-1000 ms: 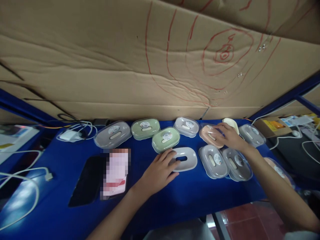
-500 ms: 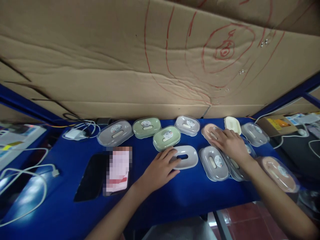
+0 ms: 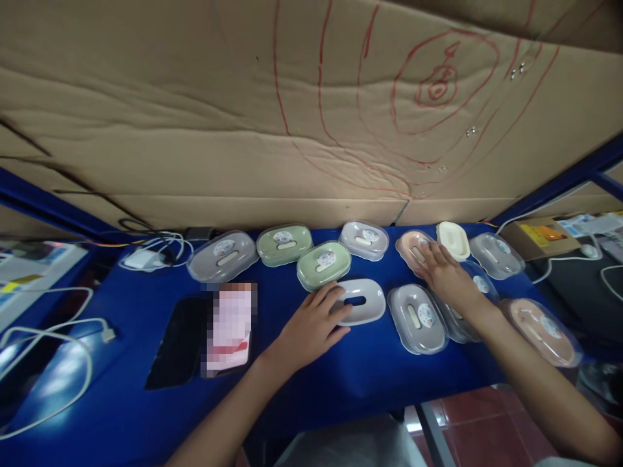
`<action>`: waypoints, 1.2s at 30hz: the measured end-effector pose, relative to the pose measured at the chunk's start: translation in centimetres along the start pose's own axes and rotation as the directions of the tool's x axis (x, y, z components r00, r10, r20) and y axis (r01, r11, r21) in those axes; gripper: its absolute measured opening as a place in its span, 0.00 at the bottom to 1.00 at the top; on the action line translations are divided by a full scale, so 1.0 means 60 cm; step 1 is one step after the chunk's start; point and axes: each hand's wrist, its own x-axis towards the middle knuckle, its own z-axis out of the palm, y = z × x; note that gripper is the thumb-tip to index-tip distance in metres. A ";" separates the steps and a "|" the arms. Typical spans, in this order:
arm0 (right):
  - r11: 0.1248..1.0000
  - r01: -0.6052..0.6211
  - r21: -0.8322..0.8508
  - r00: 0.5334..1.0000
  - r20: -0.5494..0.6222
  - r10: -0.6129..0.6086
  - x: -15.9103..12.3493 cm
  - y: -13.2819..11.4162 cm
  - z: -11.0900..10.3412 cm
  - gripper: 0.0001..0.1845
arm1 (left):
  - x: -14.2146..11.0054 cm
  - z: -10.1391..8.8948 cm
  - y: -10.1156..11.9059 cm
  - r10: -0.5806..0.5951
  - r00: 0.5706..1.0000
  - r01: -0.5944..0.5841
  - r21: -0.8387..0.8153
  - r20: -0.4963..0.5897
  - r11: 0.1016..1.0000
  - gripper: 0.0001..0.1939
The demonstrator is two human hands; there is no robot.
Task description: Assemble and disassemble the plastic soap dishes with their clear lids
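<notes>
My left hand (image 3: pixel 316 324) rests its spread fingers on the left end of a pale, unwrapped oval soap dish (image 3: pixel 372 305) with a dark slot in its middle. My right hand (image 3: pixel 450 279) lies with fingers stretched over the right side of a peach soap dish (image 3: pixel 407 250) in clear plastic, partly hiding it. Under and beside the right wrist are grey wrapped soap dishes, one (image 3: pixel 417 321) in plain sight to its left, others partly covered by the forearm. Beyond the hand sits a cream dish (image 3: pixel 453 240).
Two green wrapped dishes (image 3: pixel 324 264) and grey ones (image 3: pixel 224 256) line the back of the blue table (image 3: pixel 311 395). A black phone (image 3: pixel 175 344) and a lit, blurred-out phone (image 3: pixel 231 331) lie left. White cables (image 3: pixel 87 350) run there. A cardboard panel (image 3: pixel 195 130) rises behind.
The peach dish has shifted slightly right and turned a little under my right hand, whose fingers now lie straighter. My left hand stays on the pale dish.
</notes>
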 end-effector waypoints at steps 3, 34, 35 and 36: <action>0.999 -0.011 -0.040 0.999 -0.051 0.009 -0.001 0.009 0.016 0.47 | 0.000 0.001 -0.001 0.008 1.000 -0.008 0.006 0.001 1.000 0.20; 0.986 0.032 -0.161 0.992 -0.114 -0.051 0.034 0.032 0.026 0.38 | -0.001 0.008 -0.001 0.049 0.998 -0.047 0.027 -0.046 0.999 0.17; 0.984 0.057 -0.170 0.992 -0.100 -0.075 0.036 0.038 0.023 0.37 | -0.002 0.007 -0.001 0.048 0.998 -0.047 0.025 -0.046 0.999 0.17; 0.980 0.078 -0.181 0.992 -0.089 -0.095 0.037 0.041 0.021 0.37 | -0.002 0.007 0.000 0.045 0.998 -0.044 0.025 -0.044 0.999 0.17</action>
